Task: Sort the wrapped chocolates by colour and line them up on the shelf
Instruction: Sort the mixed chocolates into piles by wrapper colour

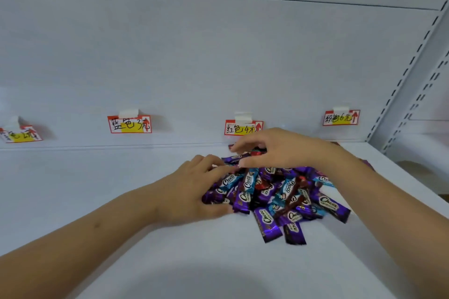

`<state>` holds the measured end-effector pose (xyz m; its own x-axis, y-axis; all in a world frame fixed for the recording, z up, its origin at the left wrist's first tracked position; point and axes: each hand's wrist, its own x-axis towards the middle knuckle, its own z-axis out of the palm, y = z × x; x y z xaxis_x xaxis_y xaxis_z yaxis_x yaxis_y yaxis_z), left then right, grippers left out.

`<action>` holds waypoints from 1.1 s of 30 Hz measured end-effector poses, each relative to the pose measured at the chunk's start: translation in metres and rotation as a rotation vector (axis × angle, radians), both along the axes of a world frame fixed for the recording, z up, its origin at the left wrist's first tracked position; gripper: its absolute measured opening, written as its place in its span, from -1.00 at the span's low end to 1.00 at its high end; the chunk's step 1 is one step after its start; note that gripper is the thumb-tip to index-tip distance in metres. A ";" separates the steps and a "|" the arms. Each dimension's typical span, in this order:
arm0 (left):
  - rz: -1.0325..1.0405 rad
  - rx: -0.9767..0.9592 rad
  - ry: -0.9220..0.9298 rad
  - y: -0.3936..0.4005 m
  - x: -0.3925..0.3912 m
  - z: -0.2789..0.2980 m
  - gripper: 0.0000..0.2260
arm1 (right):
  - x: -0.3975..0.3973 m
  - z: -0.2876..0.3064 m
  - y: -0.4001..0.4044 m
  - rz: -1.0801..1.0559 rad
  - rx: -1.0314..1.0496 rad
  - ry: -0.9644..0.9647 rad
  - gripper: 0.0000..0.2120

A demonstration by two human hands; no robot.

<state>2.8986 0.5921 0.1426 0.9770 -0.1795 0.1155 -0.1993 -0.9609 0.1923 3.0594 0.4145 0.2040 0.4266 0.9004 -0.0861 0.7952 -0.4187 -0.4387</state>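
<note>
A heap of wrapped chocolates (279, 199) in purple, blue and dark red wrappers lies on the white shelf (109, 189), right of centre. My left hand (194, 187) rests on the heap's left side, its fingers spread loosely over purple and blue pieces. My right hand (277, 150) hovers over the far edge of the heap, just below the red label. Its thumb and curled fingers pinch a red chocolate (258, 152), mostly hidden by the fingers. Which pieces lie under the hands I cannot tell.
Several handwritten price labels are taped to the back wall: one at far left (20, 134), a blue-colour label (130, 124), a red-colour label (243, 128) and a pink-colour label (341, 118). A slotted metal upright (410, 75) bounds the shelf on the right.
</note>
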 end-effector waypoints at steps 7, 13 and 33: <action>0.082 -0.238 -0.024 0.018 0.023 -0.006 -0.52 | -0.006 -0.028 0.006 0.076 0.026 -0.094 -0.63; 0.142 -0.372 -0.098 0.020 0.013 -0.003 -0.70 | 0.002 -0.025 -0.007 0.046 0.034 0.026 -0.37; 0.172 -0.519 -0.038 0.025 0.007 0.001 -0.50 | 0.016 -0.035 -0.011 -0.194 0.081 -0.406 -0.48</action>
